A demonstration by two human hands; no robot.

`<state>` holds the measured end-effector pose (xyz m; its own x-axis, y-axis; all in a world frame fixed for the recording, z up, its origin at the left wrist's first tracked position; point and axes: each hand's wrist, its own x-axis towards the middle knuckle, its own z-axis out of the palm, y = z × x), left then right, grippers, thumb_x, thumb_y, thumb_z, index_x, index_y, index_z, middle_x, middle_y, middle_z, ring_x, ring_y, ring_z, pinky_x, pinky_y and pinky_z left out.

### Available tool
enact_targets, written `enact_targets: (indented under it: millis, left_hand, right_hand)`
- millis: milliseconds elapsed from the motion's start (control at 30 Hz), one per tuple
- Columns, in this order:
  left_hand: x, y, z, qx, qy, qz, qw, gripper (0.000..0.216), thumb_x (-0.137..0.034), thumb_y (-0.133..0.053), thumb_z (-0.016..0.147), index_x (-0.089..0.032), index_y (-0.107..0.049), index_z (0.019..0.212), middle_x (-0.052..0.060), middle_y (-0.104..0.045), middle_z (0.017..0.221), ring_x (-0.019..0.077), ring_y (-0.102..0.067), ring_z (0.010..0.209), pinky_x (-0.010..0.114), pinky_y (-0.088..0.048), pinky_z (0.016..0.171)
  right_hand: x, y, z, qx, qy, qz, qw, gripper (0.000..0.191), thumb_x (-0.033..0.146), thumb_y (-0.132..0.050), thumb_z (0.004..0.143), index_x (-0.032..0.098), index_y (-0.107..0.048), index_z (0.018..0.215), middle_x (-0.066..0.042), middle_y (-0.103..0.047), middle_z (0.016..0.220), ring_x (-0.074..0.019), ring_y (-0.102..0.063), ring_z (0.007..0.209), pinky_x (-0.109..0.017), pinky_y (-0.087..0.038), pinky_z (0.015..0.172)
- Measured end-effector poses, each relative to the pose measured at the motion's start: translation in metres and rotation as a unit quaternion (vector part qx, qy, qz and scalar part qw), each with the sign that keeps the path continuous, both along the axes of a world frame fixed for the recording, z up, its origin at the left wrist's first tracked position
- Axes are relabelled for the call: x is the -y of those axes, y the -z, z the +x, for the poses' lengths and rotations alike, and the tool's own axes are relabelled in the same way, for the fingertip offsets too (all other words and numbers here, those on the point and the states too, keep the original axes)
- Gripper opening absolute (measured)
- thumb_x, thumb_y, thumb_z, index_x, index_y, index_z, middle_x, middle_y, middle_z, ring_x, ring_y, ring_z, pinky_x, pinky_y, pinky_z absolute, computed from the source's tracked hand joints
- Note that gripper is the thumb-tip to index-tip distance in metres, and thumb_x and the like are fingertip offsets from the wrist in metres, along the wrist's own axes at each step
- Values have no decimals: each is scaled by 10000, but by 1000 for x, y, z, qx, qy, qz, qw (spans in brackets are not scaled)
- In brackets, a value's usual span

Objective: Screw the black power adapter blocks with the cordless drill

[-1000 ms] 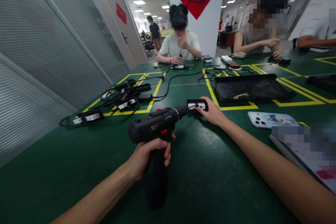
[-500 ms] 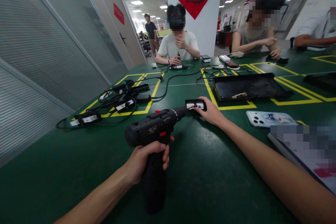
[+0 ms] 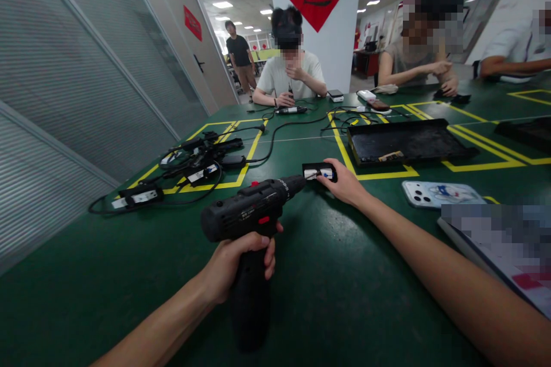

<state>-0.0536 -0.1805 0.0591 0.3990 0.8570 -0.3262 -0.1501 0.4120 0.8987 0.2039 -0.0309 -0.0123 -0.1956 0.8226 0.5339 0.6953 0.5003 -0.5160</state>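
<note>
A black cordless drill [image 3: 241, 209] with red buttons is gripped by my left hand [image 3: 235, 266], fingers wrapped around its handle. Its chuck points forward and right, and the thin bit reaches the near face of a small black box [image 3: 307, 167]. That box carries white labels or parts with a bit of blue on the side toward me. My right hand [image 3: 344, 183] holds the box at its right end, with thumb in front and fingers over the top. Whether the bit sits in a screw is too small to tell.
Tangled black cables and adapters [image 3: 210, 163] lie at left inside yellow tape. To the right are a black tray [image 3: 400, 140], a phone [image 3: 443, 194] and a partly blurred flat item [image 3: 495, 252]. A person [image 3: 290, 71] sits opposite, others farther right; one stands behind.
The whole view has shifted slightly, so most things appear a little farther left. Both hands keep their hold on the drill and the box.
</note>
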Motion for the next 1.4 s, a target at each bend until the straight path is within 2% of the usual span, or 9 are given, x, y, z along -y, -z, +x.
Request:
enact_targets:
  millis: [1400]
  left_hand:
    - [-1,2,1,-13,-7,7,1000,332,-257,-459,776,-98,-521,1062,13,-524,618,136,-523,523,300,-419,572]
  right_hand:
    - [-2,3,1,-4,-3,5,1000,328,325,-539,890,184,-525,1186,-76,-577,1173,-213,-594,981,-432,-488,829]
